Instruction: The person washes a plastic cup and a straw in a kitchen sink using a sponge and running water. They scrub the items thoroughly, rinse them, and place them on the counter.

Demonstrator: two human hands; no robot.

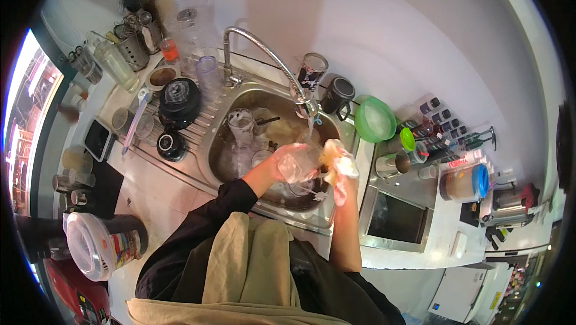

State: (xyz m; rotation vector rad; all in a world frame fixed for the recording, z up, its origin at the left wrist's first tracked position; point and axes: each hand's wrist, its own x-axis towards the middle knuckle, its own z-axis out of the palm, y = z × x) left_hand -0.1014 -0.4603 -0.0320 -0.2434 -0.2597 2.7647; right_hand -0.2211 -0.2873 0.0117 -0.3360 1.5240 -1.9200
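Observation:
My left hand (291, 163) holds a clear cup (308, 157) over the steel sink (215, 145). Close by on its right, my right hand (343, 174) grips a soapy yellowish sponge (333, 155), with white suds on the fingers. Water runs from the flexible metal faucet (306, 104) just behind the cup. In the basin stand a foamy clear tumbler (241, 120) and other clear drinkware. A dark-handled utensil (268, 120) and a white straw-like piece (315, 193) lie among them.
Left on the ribbed drainboard are a black blender jar (180, 102) and a purple-tinted cup (209, 71). Behind the sink's right rim stand a black mug (338, 94) and a green bowl (375, 119). A steel pitcher (391, 164) and several bottles line the right side.

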